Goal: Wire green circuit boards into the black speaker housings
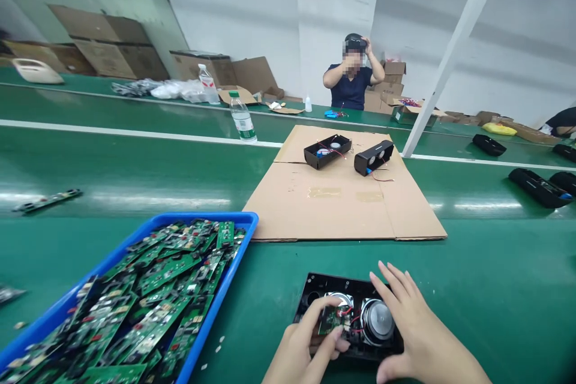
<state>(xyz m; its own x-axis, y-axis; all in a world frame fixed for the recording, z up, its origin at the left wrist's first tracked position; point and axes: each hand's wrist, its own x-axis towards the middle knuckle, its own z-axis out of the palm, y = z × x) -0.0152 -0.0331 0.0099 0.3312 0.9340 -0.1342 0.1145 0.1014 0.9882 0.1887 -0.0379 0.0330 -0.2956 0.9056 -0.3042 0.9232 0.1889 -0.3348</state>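
A black speaker housing (324, 283) lies open on the green table, with two round silver speakers inside; the right speaker (378, 319) shows fully, the left one is partly covered. My left hand (310, 336) pinches a small green circuit board (330, 319) over the housing's left part. Red wires run from the board toward the speakers. At the housing's right edge my right hand (411, 324) rests with thumb and fingers spread around the corner. Just left of my hands stands a blue tray (225, 291) heaped with long green circuit boards (168, 273).
Beyond the housing lies a flat cardboard sheet (342, 216) bearing two black housings (327, 153) with loose wires. A water bottle (243, 120) stands left of it. A white post (454, 54) rises at right, near more black housings (535, 187). A person (350, 84) sits opposite.
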